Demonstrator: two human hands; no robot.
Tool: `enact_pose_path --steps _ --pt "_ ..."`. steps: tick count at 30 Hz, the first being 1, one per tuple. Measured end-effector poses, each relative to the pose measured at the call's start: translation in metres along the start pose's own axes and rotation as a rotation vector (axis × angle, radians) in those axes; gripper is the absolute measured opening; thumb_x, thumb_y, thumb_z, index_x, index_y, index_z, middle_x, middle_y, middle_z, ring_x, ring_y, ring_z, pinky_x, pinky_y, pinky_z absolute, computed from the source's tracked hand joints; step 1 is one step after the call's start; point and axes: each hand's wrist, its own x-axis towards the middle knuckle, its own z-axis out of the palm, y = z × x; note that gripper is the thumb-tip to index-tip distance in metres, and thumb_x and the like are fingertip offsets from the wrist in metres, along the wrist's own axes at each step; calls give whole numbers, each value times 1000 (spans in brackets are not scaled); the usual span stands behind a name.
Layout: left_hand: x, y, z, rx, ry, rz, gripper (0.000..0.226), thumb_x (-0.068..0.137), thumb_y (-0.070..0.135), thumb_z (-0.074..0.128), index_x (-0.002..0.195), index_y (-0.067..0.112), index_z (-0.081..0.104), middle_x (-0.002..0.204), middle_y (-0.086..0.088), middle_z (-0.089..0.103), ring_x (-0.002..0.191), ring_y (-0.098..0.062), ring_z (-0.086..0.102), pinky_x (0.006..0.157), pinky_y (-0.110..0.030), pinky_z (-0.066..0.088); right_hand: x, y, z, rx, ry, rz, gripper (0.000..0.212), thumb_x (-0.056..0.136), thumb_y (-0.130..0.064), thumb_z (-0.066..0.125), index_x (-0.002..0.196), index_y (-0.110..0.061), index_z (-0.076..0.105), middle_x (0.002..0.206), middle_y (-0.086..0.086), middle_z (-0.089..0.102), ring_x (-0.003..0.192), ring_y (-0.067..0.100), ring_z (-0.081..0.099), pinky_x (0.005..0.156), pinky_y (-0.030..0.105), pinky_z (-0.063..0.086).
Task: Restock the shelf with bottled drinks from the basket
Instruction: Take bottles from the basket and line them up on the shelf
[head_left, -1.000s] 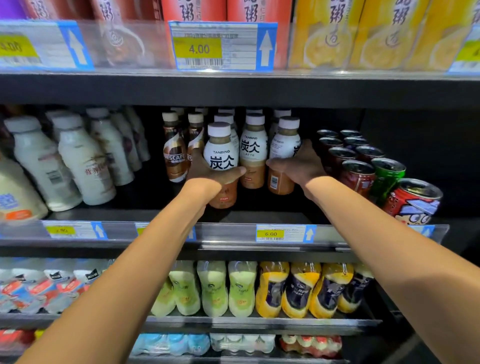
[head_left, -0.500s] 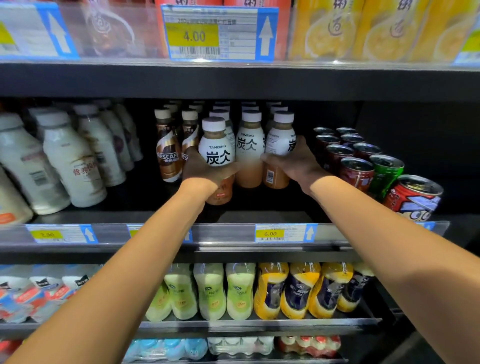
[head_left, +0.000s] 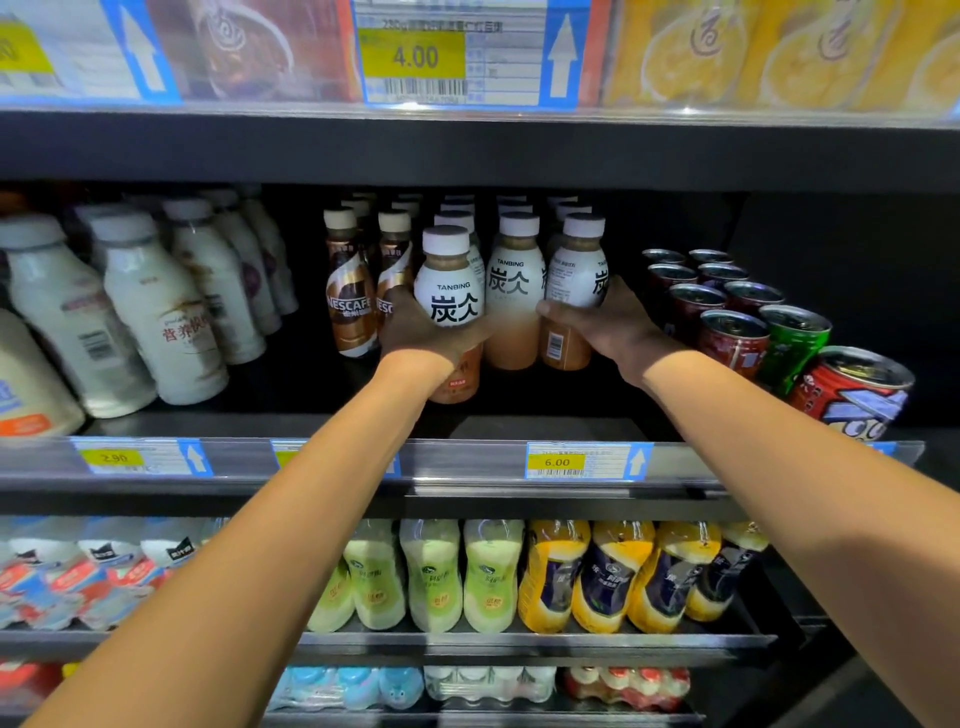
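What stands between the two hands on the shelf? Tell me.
In the head view, the middle bottle stands between the left hand, gripping the front bottle, and the right hand, gripping the right bottle.

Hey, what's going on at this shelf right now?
A person is stocking a shop shelf. The left hand grips the left bottle, white-capped, at the front of its row; the right hand holds the right bottle, with one middle bottle between them. Both are upright. Cans sit to the right.
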Motion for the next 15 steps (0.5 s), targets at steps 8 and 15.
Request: enact_pose_path --steps 8,15 --pt "1 -4 1 22 -26 -9 93 40 60 87 114 21 47 118 1 68 111 -23 63 94 -47 53 2 4 1 25 -2 -4 97 43 -59 88 128 -22 57 120 -2 70 106 17 67 95 41 55" --pt "-1 -1 2 67 -12 0 77 60 38 92 113 21 39 126 -7 63 118 -28 58 98 -49 50 6 7 2 8 9 -2 76 68 -40 89 132 -18 54 125 0 67 111 18 64 90 33 50"
